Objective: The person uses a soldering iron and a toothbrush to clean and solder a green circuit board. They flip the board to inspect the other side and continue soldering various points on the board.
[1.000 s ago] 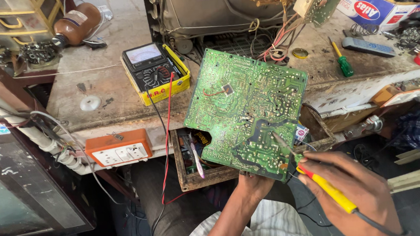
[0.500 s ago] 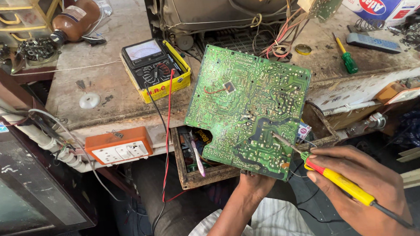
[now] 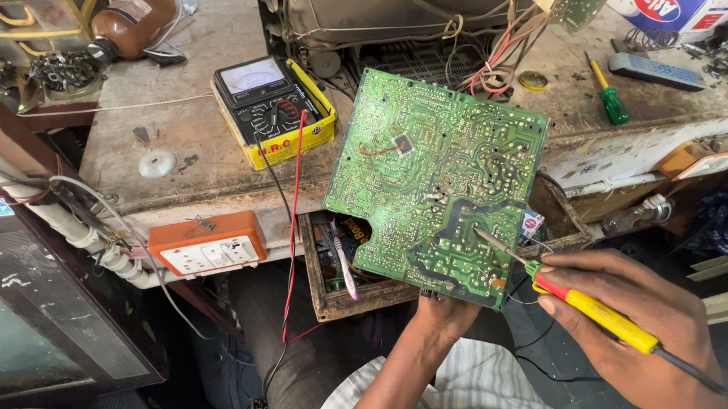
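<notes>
Cluttering the worn workbench were a multimeter and screwdriver; its open drawer held small tools. Left hand gripped a circuit board; right hand clasped a soldering iron.

right hand — soldering iron on circuit board

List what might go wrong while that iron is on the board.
1. The left hand grips the green circuit board by its lower edge alone, so it may wobble under the soldering iron, whose tip could slip and bridge neighbouring joints.
2. The right hand holds the iron close to its metal shaft; a slip forward might burn a finger.
3. The multimeter leads hang beside the board and could snag.
</notes>
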Demonstrator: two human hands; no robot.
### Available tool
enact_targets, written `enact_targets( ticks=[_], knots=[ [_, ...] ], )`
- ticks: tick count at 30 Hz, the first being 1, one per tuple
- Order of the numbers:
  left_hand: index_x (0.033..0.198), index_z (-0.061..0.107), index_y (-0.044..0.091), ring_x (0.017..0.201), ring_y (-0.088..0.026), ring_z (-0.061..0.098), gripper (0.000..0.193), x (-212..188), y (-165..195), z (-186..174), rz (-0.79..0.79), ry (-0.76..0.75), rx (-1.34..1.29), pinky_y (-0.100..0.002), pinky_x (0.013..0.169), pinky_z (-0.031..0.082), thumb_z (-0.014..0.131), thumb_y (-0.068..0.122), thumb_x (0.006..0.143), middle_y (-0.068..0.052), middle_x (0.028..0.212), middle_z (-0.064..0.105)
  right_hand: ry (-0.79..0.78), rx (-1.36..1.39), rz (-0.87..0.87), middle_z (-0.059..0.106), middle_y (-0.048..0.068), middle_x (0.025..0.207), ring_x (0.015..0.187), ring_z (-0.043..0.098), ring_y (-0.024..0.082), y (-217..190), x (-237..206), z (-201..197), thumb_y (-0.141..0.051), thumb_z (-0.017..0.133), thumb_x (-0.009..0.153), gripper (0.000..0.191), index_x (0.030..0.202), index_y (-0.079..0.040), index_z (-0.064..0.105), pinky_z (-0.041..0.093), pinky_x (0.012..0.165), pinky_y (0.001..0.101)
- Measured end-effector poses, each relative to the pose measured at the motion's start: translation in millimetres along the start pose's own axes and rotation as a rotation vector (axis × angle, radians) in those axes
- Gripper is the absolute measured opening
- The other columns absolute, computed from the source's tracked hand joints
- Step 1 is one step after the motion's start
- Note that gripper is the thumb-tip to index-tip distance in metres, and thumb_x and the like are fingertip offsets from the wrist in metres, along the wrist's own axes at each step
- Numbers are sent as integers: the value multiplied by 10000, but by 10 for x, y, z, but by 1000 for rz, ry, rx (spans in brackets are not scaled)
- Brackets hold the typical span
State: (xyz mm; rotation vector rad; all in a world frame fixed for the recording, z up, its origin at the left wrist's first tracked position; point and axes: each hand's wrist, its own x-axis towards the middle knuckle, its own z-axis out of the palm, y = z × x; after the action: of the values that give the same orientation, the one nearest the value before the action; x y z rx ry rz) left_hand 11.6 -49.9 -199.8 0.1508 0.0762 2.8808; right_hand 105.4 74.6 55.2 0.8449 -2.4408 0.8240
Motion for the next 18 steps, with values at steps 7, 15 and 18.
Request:
enact_targets(
  ticks=[7,15,18],
  knots=[
    [1382,588,91,1300,-254,587,516,-71,41,261,-6,24,-55,-442,1152,448,603,419,984,-94,1406,620,25,-1,5,758,113,1110,956,772,174,-35,5,-20,-22,789,769,263,1029,-26,753,623,814,283],
    [1384,588,101,1299,-241,592,510,-16,3,10,-9,0,-49,-433,1153,456,632,420,989,-77,1406,621,1,-38,31,756,105,1112,970,767,174,196,-160,-27,-41,797,757,271,1027,-33,762,618,816,281],
    [1412,582,63,1272,-290,599,590,-14,18,325,32,-149,-5,-452,1115,476,584,489,1004,-143,1392,621,1,-69,53,751,103,1120,993,760,187,323,-146,4,-40,802,766,276,1039,-41,758,605,863,288]
  ],
)
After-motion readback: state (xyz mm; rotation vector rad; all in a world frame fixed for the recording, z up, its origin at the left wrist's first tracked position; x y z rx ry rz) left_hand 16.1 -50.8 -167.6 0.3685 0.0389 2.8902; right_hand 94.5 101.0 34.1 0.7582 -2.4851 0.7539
